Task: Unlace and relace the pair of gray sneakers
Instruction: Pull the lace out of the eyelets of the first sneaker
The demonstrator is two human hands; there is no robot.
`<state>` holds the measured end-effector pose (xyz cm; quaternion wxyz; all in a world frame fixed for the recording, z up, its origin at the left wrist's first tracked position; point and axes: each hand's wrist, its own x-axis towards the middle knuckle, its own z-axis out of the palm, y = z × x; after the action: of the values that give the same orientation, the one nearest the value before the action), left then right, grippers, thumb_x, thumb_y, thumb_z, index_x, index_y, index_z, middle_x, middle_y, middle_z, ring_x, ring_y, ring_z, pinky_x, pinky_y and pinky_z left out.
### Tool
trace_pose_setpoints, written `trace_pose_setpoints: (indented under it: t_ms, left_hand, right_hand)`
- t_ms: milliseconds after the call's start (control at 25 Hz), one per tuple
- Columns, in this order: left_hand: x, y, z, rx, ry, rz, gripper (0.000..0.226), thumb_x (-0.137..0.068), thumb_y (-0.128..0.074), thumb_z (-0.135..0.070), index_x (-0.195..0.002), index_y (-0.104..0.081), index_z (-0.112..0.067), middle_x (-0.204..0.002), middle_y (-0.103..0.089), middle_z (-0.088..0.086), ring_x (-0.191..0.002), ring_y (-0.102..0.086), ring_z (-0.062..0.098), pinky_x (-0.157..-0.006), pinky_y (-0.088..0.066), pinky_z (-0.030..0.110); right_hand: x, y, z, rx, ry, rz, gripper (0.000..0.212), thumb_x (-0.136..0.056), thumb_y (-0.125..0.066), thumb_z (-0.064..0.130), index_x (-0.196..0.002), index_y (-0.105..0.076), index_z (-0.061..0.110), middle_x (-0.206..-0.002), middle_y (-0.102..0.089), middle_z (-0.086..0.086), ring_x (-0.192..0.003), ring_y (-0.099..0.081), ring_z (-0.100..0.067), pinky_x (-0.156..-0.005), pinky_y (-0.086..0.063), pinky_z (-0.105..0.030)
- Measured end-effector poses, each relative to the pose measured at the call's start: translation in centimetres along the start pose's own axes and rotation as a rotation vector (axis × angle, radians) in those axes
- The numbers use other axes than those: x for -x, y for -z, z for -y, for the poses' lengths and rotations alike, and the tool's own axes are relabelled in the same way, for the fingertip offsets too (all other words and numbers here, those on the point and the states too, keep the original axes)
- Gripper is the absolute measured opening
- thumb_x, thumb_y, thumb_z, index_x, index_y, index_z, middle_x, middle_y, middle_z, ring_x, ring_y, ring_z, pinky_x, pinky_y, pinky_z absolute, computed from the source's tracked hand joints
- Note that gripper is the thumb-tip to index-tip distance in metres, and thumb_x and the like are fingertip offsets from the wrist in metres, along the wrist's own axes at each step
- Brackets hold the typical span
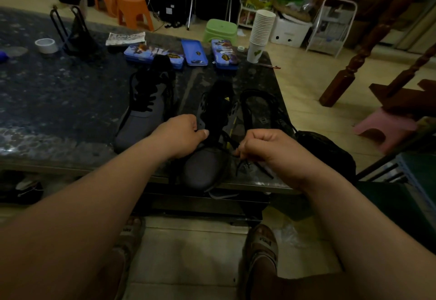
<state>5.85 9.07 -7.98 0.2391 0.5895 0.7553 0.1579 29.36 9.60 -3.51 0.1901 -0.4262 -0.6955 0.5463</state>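
so the left hand (181,134) is gripping the near sneaker (203,170), the right hand (266,148) is pinching its floppy lace (244,166); I'm guessing the stiff tip's easiest to grab.

Dim rm: tile floor (304,82), orange stools (134,11).

Lace (239,166) partly behind right fingers (236,151), seemingly

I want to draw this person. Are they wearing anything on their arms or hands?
No. The left arm and right arm are bare as far as the picture shows: no sleeves, watch or bracelets. The left hand and right hand have no gloves, and no rings show.
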Motion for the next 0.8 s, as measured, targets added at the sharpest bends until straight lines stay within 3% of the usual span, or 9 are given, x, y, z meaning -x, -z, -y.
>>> trace_pose_setpoints:
  t_ms: [120, 200, 240, 360, 520, 600, 680, 800]
  left_hand:
    - [0.2, 0.2, 0.2, 0.060, -0.019, 0.021, 0.041, -0.100, -0.060, -0.050, -0.078, -0.053, -0.016, -0.077, -0.064, 0.007, -0.075, -0.062, 0.027, -0.065, -0.049, 0.037]
    - [0.7, 0.3, 0.5, 0.134, -0.040, 0.042, 0.042, -0.101, -0.059, -0.048, -0.076, -0.055, -0.015, -0.077, -0.068, 0.012, -0.074, -0.067, 0.032, -0.072, -0.059, 0.044]
    - [1.1, 0.5, 0.6, 0.183, -0.039, 0.054, 0.041, -0.102, -0.057, -0.047, -0.077, -0.056, -0.014, -0.079, -0.069, 0.014, -0.074, -0.068, 0.033, -0.073, -0.060, 0.045]
    - [2.8, 1.8, 0.1, 0.303, -0.050, 0.093, 0.036, -0.106, -0.055, -0.037, -0.077, -0.054, -0.014, -0.079, -0.066, 0.011, -0.069, -0.064, 0.023, -0.059, -0.051, 0.025]
    - [6.9, 6.1, -0.5, 0.272, -0.187, 0.073, 0.041, -0.102, -0.061, -0.028, -0.066, -0.051, -0.013, -0.067, -0.060, 0.013, -0.058, -0.051, 0.013, -0.058, -0.041, 0.028]
    - [9.3, 8.0, 0.3, 0.308, -0.229, 0.165, 0.042, -0.100, -0.062, -0.027, -0.063, -0.051, -0.011, -0.069, -0.062, 0.018, -0.058, -0.048, 0.017, -0.059, -0.039, 0.030]
    - [10.2, 8.1, 0.8, 0.318, -0.193, 0.223, 0.044, -0.100, -0.063, -0.039, -0.065, -0.052, -0.015, -0.069, -0.062, 0.013, -0.063, -0.051, 0.019, -0.066, -0.042, 0.036]
    - [7.3, 4.8, 0.2, 0.134, -0.067, -0.009, 0.039, -0.098, -0.059, -0.058, -0.090, -0.054, -0.020, -0.085, -0.063, 0.000, -0.075, -0.061, 0.015, -0.069, -0.048, 0.037]
  right_hand:
    - [-1.5, -1.1, -0.7, 0.075, -0.152, -0.030, 0.037, -0.101, -0.061, 0.044, -0.087, -0.070, 0.011, -0.084, -0.077, -0.003, -0.076, -0.069, -0.011, -0.076, -0.048, -0.033]
    - [-3.2, -2.3, -1.7, 0.171, -0.198, -0.102, 0.051, -0.097, -0.059, 0.059, -0.094, -0.071, 0.010, -0.084, -0.077, -0.004, -0.079, -0.071, -0.019, -0.073, -0.051, -0.036]
    - [-4.0, -2.9, -2.0, 0.233, -0.183, -0.141, 0.051, -0.097, -0.059, 0.060, -0.094, -0.070, 0.010, -0.084, -0.076, -0.006, -0.081, -0.071, -0.024, -0.072, -0.053, -0.039]
    - [-5.6, -3.7, -2.6, 0.371, -0.093, -0.206, 0.038, -0.101, -0.060, 0.047, -0.084, -0.065, 0.013, -0.076, -0.067, -0.006, -0.073, -0.064, -0.024, -0.069, -0.050, -0.039]
    - [-6.1, -3.6, -2.5, 0.418, -0.080, -0.200, 0.034, -0.102, -0.061, 0.041, -0.084, -0.066, 0.013, -0.077, -0.067, -0.007, -0.074, -0.064, -0.023, -0.070, -0.051, -0.038]
    - [-6.0, -3.5, -2.4, 0.430, -0.079, -0.213, 0.035, -0.102, -0.061, 0.041, -0.084, -0.066, 0.012, -0.081, -0.069, -0.008, -0.078, -0.065, -0.025, -0.073, -0.052, -0.039]
    - [-5.8, -3.3, -2.5, 0.405, -0.067, -0.240, 0.035, -0.101, -0.062, 0.041, -0.079, -0.064, 0.013, -0.074, -0.066, -0.004, -0.072, -0.062, -0.021, -0.068, -0.049, -0.036]
    - [-5.5, -3.2, -2.6, 0.397, -0.039, -0.269, 0.037, -0.100, -0.064, 0.040, -0.076, -0.063, 0.013, -0.067, -0.061, -0.002, -0.065, -0.058, -0.018, -0.063, -0.044, -0.033]
